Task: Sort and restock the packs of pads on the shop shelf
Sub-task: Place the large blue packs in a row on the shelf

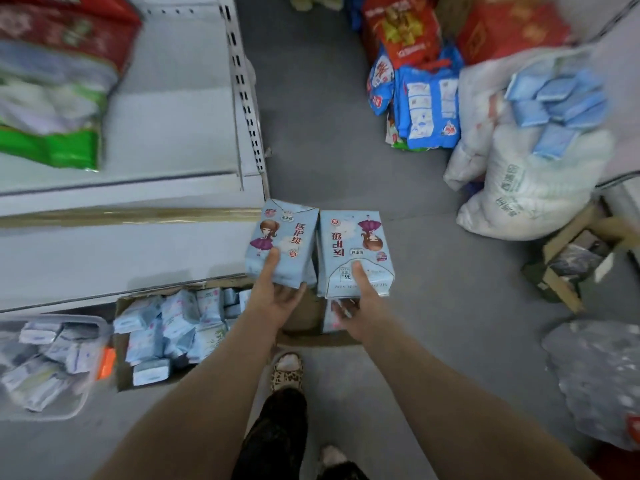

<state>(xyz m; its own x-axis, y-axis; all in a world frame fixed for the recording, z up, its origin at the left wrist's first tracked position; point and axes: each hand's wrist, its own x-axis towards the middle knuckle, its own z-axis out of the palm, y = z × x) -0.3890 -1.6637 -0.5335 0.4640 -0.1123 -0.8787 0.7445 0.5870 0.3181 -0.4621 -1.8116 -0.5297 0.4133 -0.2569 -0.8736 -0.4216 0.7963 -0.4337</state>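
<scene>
The grey floor (329, 140) is running open up the aisle between the white shelf unit (180, 140) on the left and goods piled on the right. The unit's slotted upright (246, 98) is ending at the front corner of the lower shelf board (121, 251), and that corner is sitting just beside the left pack (287, 230). Most of the lower board is lying bare.

Both packs are pale blue, printed with a cartoon girl in a purple dress and large characters, the right pack (353, 244) turned the opposite way up. They are being held side by side over the floor, edges nearly touching. The left hand (277, 289) is gripping the left pack from its near end, thumb on the front face. The right hand (356, 306) is gripping the right pack likewise, with another pale pack showing underneath.

Below the hands, a cardboard box (121, 341) of small wrapped packs is standing against the shelf base, beside a clear plastic bin (100, 327). On the right, a white sack (530, 195) topped with light-blue packets (557, 102) is narrowing the aisle, with blue bags (429, 109) behind it
</scene>
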